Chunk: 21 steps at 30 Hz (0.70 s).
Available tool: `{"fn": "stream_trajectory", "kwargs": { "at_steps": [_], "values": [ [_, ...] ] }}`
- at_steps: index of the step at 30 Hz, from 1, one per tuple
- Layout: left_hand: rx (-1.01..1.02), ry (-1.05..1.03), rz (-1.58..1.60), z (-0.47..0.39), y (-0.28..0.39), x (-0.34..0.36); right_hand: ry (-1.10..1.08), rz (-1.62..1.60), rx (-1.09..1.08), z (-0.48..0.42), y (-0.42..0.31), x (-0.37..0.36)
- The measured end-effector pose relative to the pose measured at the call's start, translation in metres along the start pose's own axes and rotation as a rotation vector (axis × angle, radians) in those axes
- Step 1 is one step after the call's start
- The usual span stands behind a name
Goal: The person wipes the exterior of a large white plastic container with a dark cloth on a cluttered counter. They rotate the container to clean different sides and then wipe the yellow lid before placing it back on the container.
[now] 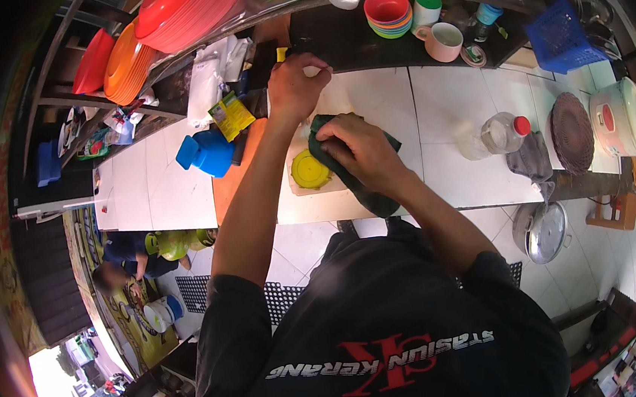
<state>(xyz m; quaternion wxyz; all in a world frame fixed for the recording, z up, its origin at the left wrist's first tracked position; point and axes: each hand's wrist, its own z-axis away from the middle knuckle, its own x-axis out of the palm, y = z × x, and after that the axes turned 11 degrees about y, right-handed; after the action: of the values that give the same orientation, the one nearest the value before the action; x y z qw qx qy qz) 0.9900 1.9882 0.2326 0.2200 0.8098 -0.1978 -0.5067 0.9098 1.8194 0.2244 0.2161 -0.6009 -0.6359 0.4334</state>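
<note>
My right hand (364,152) grips a dark green cloth (377,196) over the white tiled counter (452,181). The cloth hangs in folds towards the counter's front edge. Just left of it is a round yellow lid (311,169), on or above a pale tan flat piece (325,187) partly hidden by the cloth. My left hand (298,87) reaches farther back, near the shelf edge, with its fingers curled. Something pale shows between thumb and fingers; whether it is held is unclear. A blue plastic container (209,153) and a yellow packet (232,115) are left of my left forearm.
An orange board (227,198) lies under my left forearm. Stacked red plates (188,11), bowls (389,15) and a pink mug (443,42) fill shelves behind. Rightward stand a red-capped jar (502,133) and woven plates (571,134). A person (130,257) crouches by a green gas cylinder (180,244).
</note>
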Motion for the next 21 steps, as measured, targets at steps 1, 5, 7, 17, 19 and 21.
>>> {"fn": "stream_trajectory", "kwargs": {
  "at_steps": [1,5,7,17,19,21],
  "values": [
    [0.004,0.013,0.004,0.000,0.001,0.000,0.002,0.059,-0.068,-0.002,0.003,0.002],
    [-0.010,0.009,0.027,0.001,0.006,-0.004,-0.052,-0.049,0.056,-0.001,0.008,-0.005],
    [-0.015,0.001,0.028,0.001,0.005,-0.004,-0.098,-0.099,0.102,-0.001,0.008,-0.010],
    [-0.009,0.006,0.002,0.001,0.005,-0.005,-0.260,0.201,-0.004,-0.006,-0.001,-0.011],
    [0.006,0.005,0.006,0.000,0.004,-0.005,-0.176,0.100,-0.017,-0.005,0.006,-0.009],
    [-0.023,-0.007,0.041,0.001,0.003,-0.004,-0.164,0.035,-0.015,-0.004,0.007,-0.009]
  ]
}}
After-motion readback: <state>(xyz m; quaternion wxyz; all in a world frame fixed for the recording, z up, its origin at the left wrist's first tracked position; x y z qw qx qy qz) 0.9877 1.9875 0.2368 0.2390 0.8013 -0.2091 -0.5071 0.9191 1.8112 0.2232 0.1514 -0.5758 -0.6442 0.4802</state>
